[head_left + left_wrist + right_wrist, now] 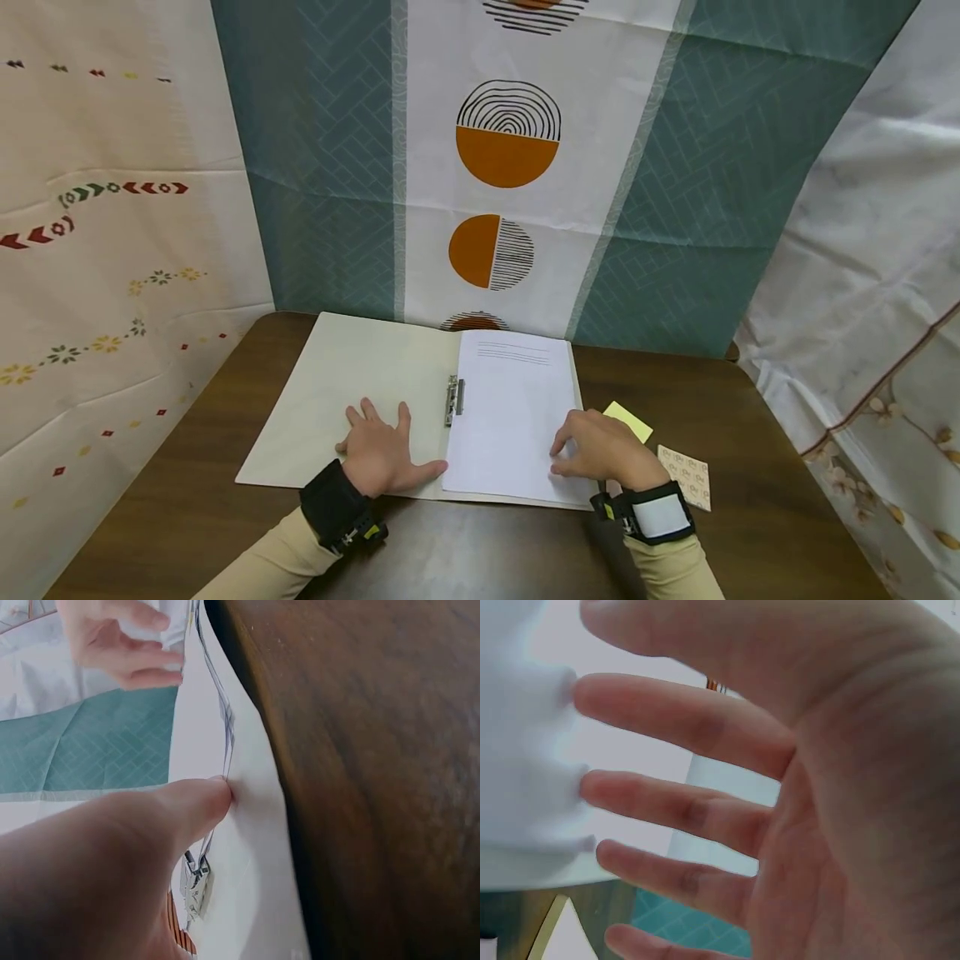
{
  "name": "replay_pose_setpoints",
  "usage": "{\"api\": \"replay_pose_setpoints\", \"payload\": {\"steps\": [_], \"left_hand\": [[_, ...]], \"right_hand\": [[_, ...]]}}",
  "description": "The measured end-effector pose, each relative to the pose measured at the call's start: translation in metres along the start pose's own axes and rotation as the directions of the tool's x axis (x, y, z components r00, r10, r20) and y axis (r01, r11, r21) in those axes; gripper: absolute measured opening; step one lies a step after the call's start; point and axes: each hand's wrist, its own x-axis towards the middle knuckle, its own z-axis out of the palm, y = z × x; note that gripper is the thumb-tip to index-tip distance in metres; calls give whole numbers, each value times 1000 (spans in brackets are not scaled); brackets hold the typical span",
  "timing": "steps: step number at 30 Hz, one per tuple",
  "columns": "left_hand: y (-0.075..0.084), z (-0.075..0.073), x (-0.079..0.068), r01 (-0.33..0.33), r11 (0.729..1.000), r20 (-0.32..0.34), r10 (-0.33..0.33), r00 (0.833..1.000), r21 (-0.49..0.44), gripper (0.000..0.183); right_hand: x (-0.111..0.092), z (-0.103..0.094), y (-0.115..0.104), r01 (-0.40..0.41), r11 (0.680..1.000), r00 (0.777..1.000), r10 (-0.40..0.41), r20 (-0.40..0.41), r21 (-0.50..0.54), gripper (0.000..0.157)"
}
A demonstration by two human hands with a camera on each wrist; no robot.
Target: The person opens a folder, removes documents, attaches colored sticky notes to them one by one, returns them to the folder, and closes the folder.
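A pale folder (360, 367) lies opened flat, with a metal clip (452, 400) near its middle fold. White sheets (510, 417) with a few printed lines at the top rest on its right side. My left hand (381, 457) spreads its fingers over the left cover. In the left wrist view its thumb (199, 806) touches the sheets' lower edge near the clip. Over the sheets' lower right part is my right hand (603, 448). The right wrist view shows its fingers (679, 799) apart and extended, with nothing held between them and the fingertips close to the paper.
A yellow sticky-note pad (628, 421) lies right of the folder, partly behind my right hand. Beside it is a beige patterned card or sheet (686, 477). Patterned cloths hang behind the brown table (480, 550) and at both sides.
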Motion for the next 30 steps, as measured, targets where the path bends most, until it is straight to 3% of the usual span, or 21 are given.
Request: {"api": "replay_pose_setpoints", "payload": {"steps": [5, 18, 30], "left_hand": [[-1, 1, -1, 14, 1000, 0, -14, 1000, -14, 122], [5, 1, -2, 16, 1000, -21, -17, 1000, -2, 120], [1, 3, -1, 63, 998, -6, -63, 998, 3, 122]], "right_hand": [[11, -1, -8, 69, 998, 997, -69, -22, 5, 19], [48, 4, -46, 110, 993, 994, -110, 0, 33, 44], [76, 6, -82, 227, 974, 974, -227, -19, -2, 48]]}}
